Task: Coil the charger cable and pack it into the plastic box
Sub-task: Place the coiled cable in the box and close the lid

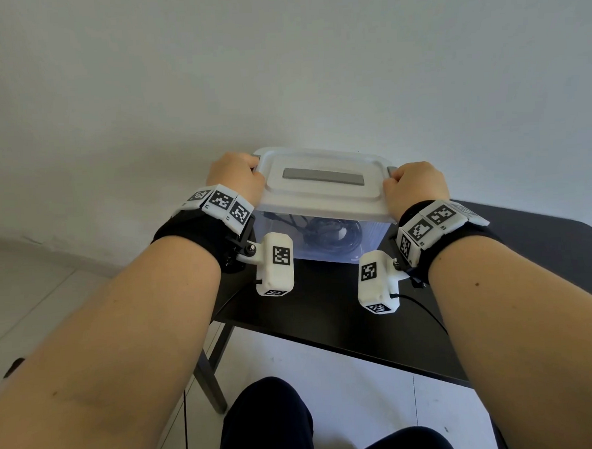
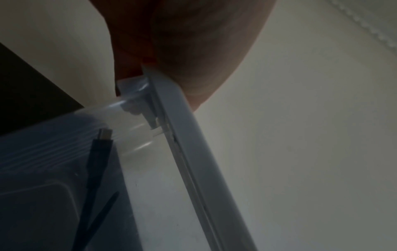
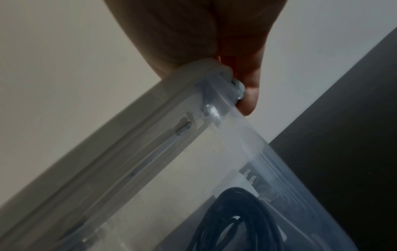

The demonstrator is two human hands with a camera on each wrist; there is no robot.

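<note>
Cable [image 1: 326,233] is already coiled inside the box [image 1: 367,236] between your hands. Left hand [image 1: 237,177] and right hand [image 1: 414,185] each curl around a lid [image 1: 320,182] end; squeeze both latches evenly.

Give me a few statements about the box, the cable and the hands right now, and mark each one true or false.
1. The lid sits on top of the box. True.
2. The cable lies on the table beside the box. False: it is coiled inside the box.
3. The left hand and right hand grip opposite ends of the lid. True.
4. The box is opaque black. False: its walls are see-through.
</note>
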